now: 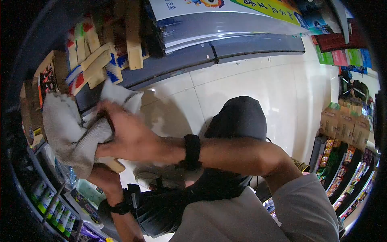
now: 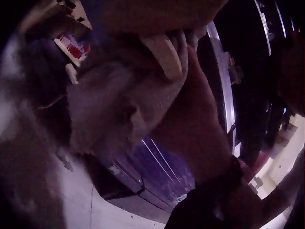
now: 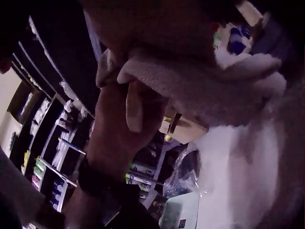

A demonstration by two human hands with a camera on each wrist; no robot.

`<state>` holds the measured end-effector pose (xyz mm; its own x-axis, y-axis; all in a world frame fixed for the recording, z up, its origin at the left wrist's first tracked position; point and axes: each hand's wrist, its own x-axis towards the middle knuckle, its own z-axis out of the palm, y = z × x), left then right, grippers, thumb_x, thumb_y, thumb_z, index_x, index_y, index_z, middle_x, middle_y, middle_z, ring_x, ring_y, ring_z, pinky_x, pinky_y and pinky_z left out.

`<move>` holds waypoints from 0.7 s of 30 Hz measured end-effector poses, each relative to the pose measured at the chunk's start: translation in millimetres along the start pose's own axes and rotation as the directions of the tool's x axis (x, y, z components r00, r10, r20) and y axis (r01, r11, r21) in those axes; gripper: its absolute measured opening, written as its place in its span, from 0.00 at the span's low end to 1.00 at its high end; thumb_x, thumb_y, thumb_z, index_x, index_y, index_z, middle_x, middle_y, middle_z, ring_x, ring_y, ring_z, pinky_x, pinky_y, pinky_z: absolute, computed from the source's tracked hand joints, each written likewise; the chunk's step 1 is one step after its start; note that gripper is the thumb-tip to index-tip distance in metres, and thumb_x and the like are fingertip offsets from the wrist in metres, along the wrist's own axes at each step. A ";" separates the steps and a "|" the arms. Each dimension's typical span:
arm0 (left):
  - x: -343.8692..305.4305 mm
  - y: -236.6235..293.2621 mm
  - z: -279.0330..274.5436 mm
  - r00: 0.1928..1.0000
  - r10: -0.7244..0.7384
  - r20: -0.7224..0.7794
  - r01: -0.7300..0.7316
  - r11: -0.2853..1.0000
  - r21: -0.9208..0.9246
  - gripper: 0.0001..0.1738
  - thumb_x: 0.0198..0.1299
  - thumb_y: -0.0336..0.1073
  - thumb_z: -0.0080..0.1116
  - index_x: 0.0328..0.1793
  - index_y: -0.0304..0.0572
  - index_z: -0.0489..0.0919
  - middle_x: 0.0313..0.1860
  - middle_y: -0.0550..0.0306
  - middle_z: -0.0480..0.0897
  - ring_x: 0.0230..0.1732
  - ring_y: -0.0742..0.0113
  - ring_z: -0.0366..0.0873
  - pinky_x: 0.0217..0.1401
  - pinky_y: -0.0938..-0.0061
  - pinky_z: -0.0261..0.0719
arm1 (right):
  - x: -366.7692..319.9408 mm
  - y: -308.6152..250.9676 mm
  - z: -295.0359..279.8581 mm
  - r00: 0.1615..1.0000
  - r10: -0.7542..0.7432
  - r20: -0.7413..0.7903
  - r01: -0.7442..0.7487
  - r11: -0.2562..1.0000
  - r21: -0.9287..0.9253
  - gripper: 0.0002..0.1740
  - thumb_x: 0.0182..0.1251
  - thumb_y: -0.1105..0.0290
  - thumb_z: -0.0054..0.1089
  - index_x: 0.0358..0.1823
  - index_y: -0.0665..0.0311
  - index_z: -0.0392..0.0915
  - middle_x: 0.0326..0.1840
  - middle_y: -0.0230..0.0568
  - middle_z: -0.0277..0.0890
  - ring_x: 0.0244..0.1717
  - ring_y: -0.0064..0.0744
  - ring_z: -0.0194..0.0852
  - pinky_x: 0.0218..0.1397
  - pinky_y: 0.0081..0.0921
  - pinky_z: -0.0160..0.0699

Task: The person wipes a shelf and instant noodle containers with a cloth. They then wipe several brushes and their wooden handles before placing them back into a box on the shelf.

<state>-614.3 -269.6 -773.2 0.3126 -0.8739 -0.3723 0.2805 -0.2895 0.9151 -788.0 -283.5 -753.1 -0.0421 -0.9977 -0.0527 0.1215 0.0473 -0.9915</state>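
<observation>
grey cloth [image 1: 70, 129], bunched in right hand [image 1: 131, 139]

**Pale top, dark trousers, a black band on each wrist**

The person wears a light grey short-sleeved top [image 1: 242, 218] and dark grey trousers [image 1: 238, 117]. A broad black strap [image 1: 192, 151] circles the wrist behind the bare right hand [image 1: 129, 135]. A matching black band [image 1: 120, 208] with a small boxy mount sits behind the bare left hand [image 1: 101, 172]. One grey shoe [image 1: 161, 174] shows below
</observation>
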 end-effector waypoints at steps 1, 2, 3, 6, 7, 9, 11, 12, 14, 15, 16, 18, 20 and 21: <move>2.7 -0.5 -8.6 1.000 -0.019 0.004 0.019 1.000 0.009 0.28 0.72 0.51 0.38 0.69 0.41 0.65 0.66 0.51 0.71 0.67 0.55 0.67 0.71 0.59 0.64 | -0.7 7.0 4.1 1.000 0.003 -0.004 -0.003 1.000 -0.002 0.38 0.47 0.66 0.72 0.59 0.72 0.66 0.53 0.59 0.71 0.57 0.54 0.71 0.62 0.36 0.69; 10.5 -9.8 -21.5 0.999 -0.010 0.031 0.010 1.000 -0.005 0.25 0.73 0.50 0.37 0.66 0.41 0.68 0.61 0.51 0.74 0.63 0.55 0.70 0.68 0.59 0.66 | 0.5 16.1 12.4 0.994 0.027 0.104 -0.038 0.994 0.106 0.36 0.47 0.65 0.72 0.57 0.73 0.68 0.51 0.60 0.74 0.55 0.54 0.75 0.59 0.36 0.72; 9.2 -10.0 -17.3 0.999 -0.013 0.036 0.013 1.000 -0.004 0.25 0.73 0.50 0.37 0.66 0.41 0.68 0.61 0.51 0.74 0.63 0.55 0.70 0.68 0.59 0.66 | 2.3 16.2 15.4 0.976 0.037 0.212 -0.083 0.974 0.211 0.34 0.47 0.65 0.72 0.55 0.73 0.70 0.49 0.61 0.77 0.52 0.53 0.78 0.56 0.35 0.75; 8.5 -10.9 -12.8 0.991 -0.108 0.073 0.103 0.993 0.065 0.24 0.73 0.50 0.37 0.62 0.40 0.71 0.57 0.52 0.77 0.61 0.58 0.71 0.64 0.60 0.68 | -1.0 21.2 7.4 0.990 0.002 0.141 -0.006 1.000 0.026 0.26 0.52 0.66 0.66 0.50 0.74 0.74 0.43 0.61 0.80 0.48 0.53 0.81 0.53 0.36 0.77; 14.9 -14.8 -21.1 0.963 -0.151 0.225 0.138 0.988 0.073 0.24 0.73 0.51 0.37 0.60 0.40 0.72 0.56 0.53 0.77 0.60 0.59 0.71 0.63 0.61 0.69 | -0.1 23.4 8.4 0.994 -0.096 0.047 0.097 0.995 -0.015 0.25 0.54 0.67 0.64 0.50 0.75 0.74 0.42 0.61 0.80 0.47 0.53 0.81 0.53 0.36 0.78; 10.8 -12.8 -14.8 0.911 -0.188 0.367 0.168 0.982 0.085 0.23 0.73 0.51 0.37 0.57 0.41 0.73 0.54 0.54 0.77 0.59 0.60 0.72 0.62 0.62 0.69 | 4.6 20.1 2.4 0.996 -0.086 0.013 0.086 0.994 -0.061 0.25 0.54 0.67 0.63 0.52 0.75 0.73 0.42 0.61 0.80 0.47 0.52 0.81 0.53 0.36 0.78; -9.9 -2.1 21.4 0.905 -0.322 0.277 0.267 0.939 0.219 0.22 0.73 0.50 0.37 0.54 0.42 0.74 0.50 0.56 0.78 0.55 0.61 0.74 0.57 0.63 0.71 | 6.1 -0.4 -5.1 0.997 -0.078 -0.021 0.076 0.992 -0.105 0.26 0.54 0.68 0.63 0.53 0.74 0.72 0.43 0.61 0.80 0.47 0.51 0.81 0.53 0.36 0.77; -4.9 -4.6 10.4 0.822 -0.417 0.387 0.354 0.907 0.226 0.21 0.72 0.51 0.37 0.53 0.45 0.75 0.47 0.58 0.79 0.51 0.62 0.76 0.54 0.63 0.75 | 5.2 -12.6 -8.5 0.983 0.156 0.096 -0.160 0.986 0.039 0.28 0.52 0.68 0.64 0.54 0.74 0.70 0.43 0.61 0.79 0.47 0.50 0.81 0.53 0.36 0.77; -11.2 -5.1 10.2 0.871 -0.423 0.250 0.393 0.905 0.164 0.21 0.72 0.52 0.38 0.53 0.46 0.75 0.47 0.58 0.79 0.51 0.62 0.76 0.52 0.63 0.76 | 3.5 -12.5 -5.4 0.901 0.365 0.234 -0.404 0.903 0.148 0.29 0.51 0.67 0.64 0.55 0.74 0.69 0.43 0.60 0.79 0.48 0.49 0.81 0.54 0.35 0.77; -12.8 -5.3 10.3 0.898 -0.426 0.110 0.417 0.904 0.097 0.22 0.71 0.53 0.38 0.53 0.47 0.75 0.46 0.58 0.79 0.50 0.61 0.77 0.51 0.63 0.77 | 4.8 0.3 4.1 0.959 0.165 0.229 -0.199 0.971 0.133 0.31 0.50 0.68 0.66 0.55 0.74 0.68 0.43 0.59 0.78 0.49 0.46 0.80 0.53 0.34 0.76; -11.0 -5.1 2.6 0.898 -0.426 0.111 0.417 0.904 0.095 0.22 0.71 0.53 0.38 0.53 0.47 0.75 0.46 0.58 0.79 0.50 0.61 0.77 0.51 0.63 0.77 | 4.9 12.0 12.1 0.973 -0.042 0.228 0.015 0.993 0.117 0.32 0.49 0.68 0.67 0.55 0.74 0.67 0.44 0.58 0.78 0.49 0.44 0.79 0.52 0.33 0.76; -2.8 -2.3 -27.1 0.711 -0.505 0.490 0.639 0.755 -0.150 0.24 0.69 0.56 0.39 0.56 0.48 0.73 0.49 0.57 0.79 0.52 0.60 0.76 0.54 0.61 0.77 | 5.3 12.2 18.4 0.981 -0.029 0.192 0.010 0.995 0.100 0.33 0.47 0.68 0.69 0.55 0.74 0.68 0.44 0.57 0.78 0.50 0.42 0.79 0.52 0.32 0.76; -4.2 1.3 -37.0 0.640 -0.525 0.561 0.707 0.688 -0.164 0.28 0.67 0.60 0.39 0.61 0.49 0.70 0.50 0.57 0.79 0.48 0.61 0.78 0.47 0.63 0.81 | 6.2 11.8 20.5 0.987 -0.018 0.160 0.004 0.996 0.087 0.34 0.46 0.67 0.70 0.55 0.74 0.68 0.45 0.56 0.77 0.50 0.40 0.78 0.52 0.31 0.76; -4.7 1.5 -35.6 0.643 -0.527 0.555 0.707 0.688 -0.166 0.28 0.67 0.60 0.39 0.61 0.49 0.70 0.50 0.57 0.79 0.48 0.61 0.78 0.47 0.63 0.81 | 7.1 11.9 21.3 0.990 -0.048 0.131 0.032 0.992 0.118 0.33 0.45 0.66 0.72 0.53 0.73 0.69 0.44 0.55 0.78 0.49 0.38 0.78 0.51 0.30 0.76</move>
<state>-583.1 -252.1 -775.6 -0.4508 -0.6264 -0.6359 0.5642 -0.7520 0.3408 -765.7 -291.0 -762.7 0.0820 -0.9966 0.0106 0.2362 0.0091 -0.9717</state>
